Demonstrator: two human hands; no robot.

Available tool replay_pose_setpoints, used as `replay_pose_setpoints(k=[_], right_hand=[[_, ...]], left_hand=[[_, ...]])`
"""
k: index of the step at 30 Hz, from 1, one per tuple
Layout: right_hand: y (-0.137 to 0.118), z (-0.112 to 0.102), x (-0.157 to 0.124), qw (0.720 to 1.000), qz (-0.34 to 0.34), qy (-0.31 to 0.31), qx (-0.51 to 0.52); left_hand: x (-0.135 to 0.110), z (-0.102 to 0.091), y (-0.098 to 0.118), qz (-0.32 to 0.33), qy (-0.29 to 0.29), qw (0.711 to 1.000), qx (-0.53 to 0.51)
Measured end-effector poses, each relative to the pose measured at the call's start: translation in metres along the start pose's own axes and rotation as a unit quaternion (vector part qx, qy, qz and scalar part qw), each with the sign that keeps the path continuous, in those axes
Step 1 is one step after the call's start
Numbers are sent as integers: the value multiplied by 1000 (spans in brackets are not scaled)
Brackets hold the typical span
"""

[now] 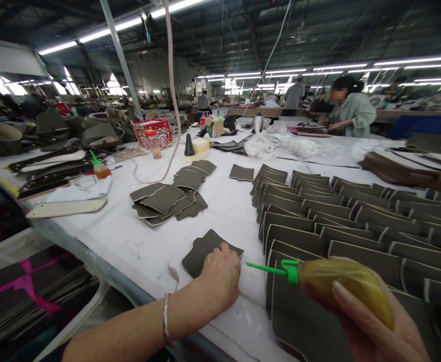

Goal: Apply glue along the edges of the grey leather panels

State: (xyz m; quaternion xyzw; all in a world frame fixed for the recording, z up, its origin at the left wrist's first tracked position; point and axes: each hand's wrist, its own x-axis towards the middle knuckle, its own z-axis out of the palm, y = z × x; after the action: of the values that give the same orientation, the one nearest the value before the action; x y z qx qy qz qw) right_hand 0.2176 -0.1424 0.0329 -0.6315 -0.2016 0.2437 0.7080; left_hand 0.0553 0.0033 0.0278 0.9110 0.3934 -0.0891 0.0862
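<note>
My right hand is wrapped round a soft squeeze bottle of yellowish glue. Its thin green nozzle points left, a little above the table. My left hand, with a bracelet at the wrist, has curled fingers at the right edge of a dark grey-green leather piece lying flat; the fingertips are partly hidden. Beyond it lies a loose pile of similar leather pieces. To the right, many folded leather pieces stand in overlapping rows, the nearest partly behind the bottle and my right hand.
On the white table, a second glue bottle stands at left near a pale strip. A hose hangs down to the tabletop. Further back are a red box, a black cone and clear plastic. A co-worker works opposite.
</note>
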Motion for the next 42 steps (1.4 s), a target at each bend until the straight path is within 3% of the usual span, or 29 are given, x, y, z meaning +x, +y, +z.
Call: replay_pose_setpoints(k=[7,11,17,21,24,32,42], right_hand=[[14,-9,6,985,-93,-69,-129],[10,1,5,954,-141,-96,-245],[3,28,-1,926,-189,-101,-311],[9,31,10,880,-274,-144,-361],[11,30,15,859,-298,-181,-375],[2,34,8,886,-240,-164,-361],[10,26,16,879,-256,-173,-362]], left_hand=[[-1,-5,-36,104,24,994,-29],[-1,-4,-38,98,28,993,-54],[0,1,-41,91,23,993,-78],[-1,0,-42,86,20,993,-81],[-2,0,-42,86,22,992,-88],[-5,10,-43,87,22,992,-92],[-7,11,-44,96,21,992,-82]])
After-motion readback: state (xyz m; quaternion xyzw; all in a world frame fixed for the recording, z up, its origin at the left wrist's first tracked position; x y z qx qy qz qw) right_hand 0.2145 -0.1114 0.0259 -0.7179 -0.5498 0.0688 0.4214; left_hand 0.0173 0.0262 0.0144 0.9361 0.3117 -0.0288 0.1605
